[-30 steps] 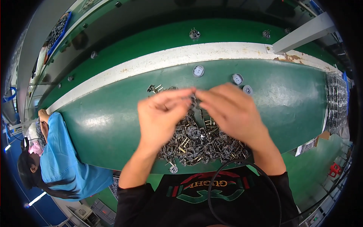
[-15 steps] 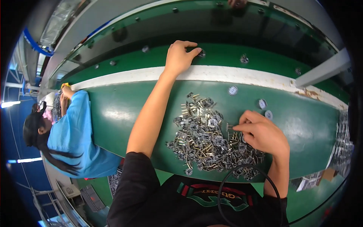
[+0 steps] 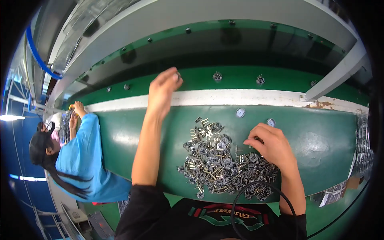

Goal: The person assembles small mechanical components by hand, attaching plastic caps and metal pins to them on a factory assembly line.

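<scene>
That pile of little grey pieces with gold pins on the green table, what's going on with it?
Someone in a black shirt is working at the smooth green table. Their left hand is stretched over the darker green strip beyond the white ledge, with a small dark part at its fingertips. Their right hand is curled by the pile of small grey pieces with gold-coloured pins; whether it grips one is hard to see. More parts sit spaced along the strip.
</scene>
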Tool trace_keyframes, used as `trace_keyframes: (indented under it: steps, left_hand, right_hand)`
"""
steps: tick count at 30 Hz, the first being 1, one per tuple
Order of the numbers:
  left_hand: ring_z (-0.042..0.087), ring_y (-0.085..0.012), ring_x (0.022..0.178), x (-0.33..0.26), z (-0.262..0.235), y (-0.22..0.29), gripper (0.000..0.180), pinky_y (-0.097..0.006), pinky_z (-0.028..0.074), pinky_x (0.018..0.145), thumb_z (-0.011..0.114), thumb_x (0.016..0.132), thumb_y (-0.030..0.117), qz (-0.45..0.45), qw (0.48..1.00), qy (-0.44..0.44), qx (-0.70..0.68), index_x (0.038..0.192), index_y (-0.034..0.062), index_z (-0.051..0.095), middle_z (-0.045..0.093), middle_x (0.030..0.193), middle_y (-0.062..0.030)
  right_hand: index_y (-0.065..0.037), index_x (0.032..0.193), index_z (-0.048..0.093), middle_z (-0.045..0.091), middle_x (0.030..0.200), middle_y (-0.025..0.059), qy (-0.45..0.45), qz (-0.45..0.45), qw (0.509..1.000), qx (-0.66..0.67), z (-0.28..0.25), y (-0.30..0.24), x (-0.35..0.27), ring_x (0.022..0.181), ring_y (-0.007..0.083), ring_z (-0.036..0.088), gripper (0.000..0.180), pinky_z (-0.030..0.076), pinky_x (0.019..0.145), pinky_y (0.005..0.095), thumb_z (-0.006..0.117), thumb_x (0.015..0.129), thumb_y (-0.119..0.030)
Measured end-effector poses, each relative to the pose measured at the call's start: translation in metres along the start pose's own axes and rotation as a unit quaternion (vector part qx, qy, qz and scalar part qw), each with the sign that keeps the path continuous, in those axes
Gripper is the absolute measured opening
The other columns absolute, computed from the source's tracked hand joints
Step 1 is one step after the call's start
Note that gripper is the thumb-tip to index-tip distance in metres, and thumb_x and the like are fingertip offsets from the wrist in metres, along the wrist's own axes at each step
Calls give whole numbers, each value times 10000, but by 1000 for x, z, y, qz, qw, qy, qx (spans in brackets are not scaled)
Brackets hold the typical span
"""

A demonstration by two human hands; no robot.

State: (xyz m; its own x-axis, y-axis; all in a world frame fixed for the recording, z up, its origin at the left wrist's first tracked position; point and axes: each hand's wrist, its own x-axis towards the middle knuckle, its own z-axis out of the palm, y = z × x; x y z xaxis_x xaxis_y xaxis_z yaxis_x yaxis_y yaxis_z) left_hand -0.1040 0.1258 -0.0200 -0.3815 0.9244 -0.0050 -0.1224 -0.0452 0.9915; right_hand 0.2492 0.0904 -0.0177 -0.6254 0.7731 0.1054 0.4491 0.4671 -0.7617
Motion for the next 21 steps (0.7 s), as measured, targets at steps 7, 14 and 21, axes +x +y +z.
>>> trace_keyframes:
  steps: [7, 14, 21]
  left_hand:
    - [659, -305, 1055, -116, 58, 2, 348, -356, 556, 949, 541, 1018, 180, -133, 931, -165, -296, 1306, -14, 537, 646, 1129, -167]
    - [627, -301, 1169, -146, 79, -5, 335, -389, 521, 1007, 587, 942, -36, -144, 923, -230, -272, 1275, -31, 550, 592, 1309, -230]
    - [689, -293, 1029, -149, 81, -4, 225, -361, 593, 880, 583, 951, -18, -159, 938, -206, -230, 1175, -39, 594, 588, 1290, -225]
  right_hand:
    - [-37, 1017, 749, 638, 939, 61, 134, -88, 961, 225, 10, -6, 2, 811, 145, 635, 256, 489, 645, 264, 716, 792, 81]
    - [-24, 1156, 702, 662, 1034, 95, 103, -10, 939, 327, 13, -24, 0, 904, 141, 661, 350, 540, 723, 250, 692, 823, 85]
    - [-12, 1112, 706, 684, 1058, 107, 126, 14, 936, 328, 12, -27, 1, 921, 157, 666, 270, 540, 773, 264, 682, 852, 54]
